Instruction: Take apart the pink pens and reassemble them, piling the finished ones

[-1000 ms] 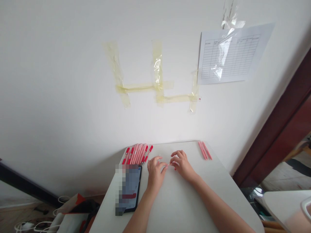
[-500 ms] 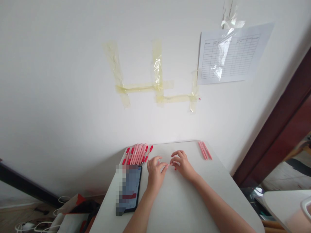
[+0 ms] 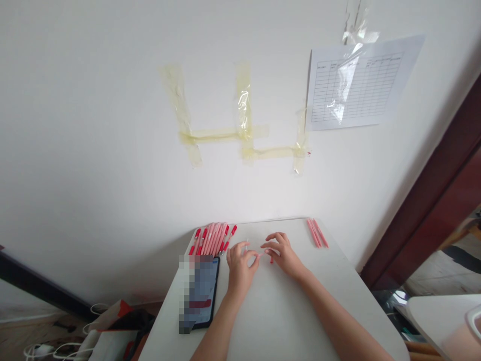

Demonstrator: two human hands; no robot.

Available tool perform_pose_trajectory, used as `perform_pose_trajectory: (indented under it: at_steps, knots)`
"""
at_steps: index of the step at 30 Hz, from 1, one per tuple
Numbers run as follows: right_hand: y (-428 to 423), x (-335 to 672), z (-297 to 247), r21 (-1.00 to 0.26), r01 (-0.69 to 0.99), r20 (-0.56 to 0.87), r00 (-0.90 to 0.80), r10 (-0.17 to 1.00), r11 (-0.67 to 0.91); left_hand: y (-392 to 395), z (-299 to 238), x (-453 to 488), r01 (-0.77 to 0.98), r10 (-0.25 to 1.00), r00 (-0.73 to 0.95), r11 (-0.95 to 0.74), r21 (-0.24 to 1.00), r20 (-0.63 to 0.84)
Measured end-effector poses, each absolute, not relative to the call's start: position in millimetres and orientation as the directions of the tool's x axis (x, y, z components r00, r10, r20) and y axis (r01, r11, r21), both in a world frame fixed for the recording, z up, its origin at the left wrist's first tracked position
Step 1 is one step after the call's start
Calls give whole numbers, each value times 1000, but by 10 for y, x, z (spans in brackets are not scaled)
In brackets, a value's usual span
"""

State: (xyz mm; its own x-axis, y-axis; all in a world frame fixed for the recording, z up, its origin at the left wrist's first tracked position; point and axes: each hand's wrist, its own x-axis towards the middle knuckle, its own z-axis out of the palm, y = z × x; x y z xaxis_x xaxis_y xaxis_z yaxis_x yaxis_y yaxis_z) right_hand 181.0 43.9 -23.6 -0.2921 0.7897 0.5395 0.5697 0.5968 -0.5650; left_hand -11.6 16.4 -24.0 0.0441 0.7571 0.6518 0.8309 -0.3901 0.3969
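Note:
Over the white table my left hand (image 3: 241, 264) and my right hand (image 3: 282, 254) face each other, both with thumb and forefinger pinched. Between the two pinches runs a small, thin, pale pink pen part (image 3: 262, 254), its ends covered by the fingertips. Behind the left fingers a thin clear piece (image 3: 247, 245) shows in part; whether that hand touches it I cannot tell. A small red piece (image 3: 271, 260) shows just below the right fingers. Left of my left hand lies a row of pink pens (image 3: 213, 238), with several red-capped pens (image 3: 231, 235) at its sides.
A phone (image 3: 203, 296), partly pixelated, lies at the table's left edge beside my left forearm. A few pink pens (image 3: 317, 233) lie at the back right of the table (image 3: 293, 316). The wall behind carries yellowed tape (image 3: 216, 136) and a taped printed sheet (image 3: 361, 85).
The right fingertips have shifted slightly, and more of the pink part shows between the hands. The left hand has barely moved, while the pens and phone stay in place.

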Motion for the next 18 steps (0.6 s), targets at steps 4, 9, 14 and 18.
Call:
perform_pose_trajectory:
  at_steps: [4,9,14,18]
  knots:
    - [508,1927,-265,-508,666,538,-251,805,547,153,-211,-121,834,758,24,-375,405,652]
    - [558,2032,-346,-403,773,464,-289,838,489,140,-190,-117,830,765,14,-369,419,644]
    - [544,2028,-349,-367,797,424,-315,849,479,137,-168,-121,836,766,12,-360,415,642]
    - [581,2058,-371,-369,799,448,-294,844,474,140,-156,-132,841,776,-4,-339,422,631]
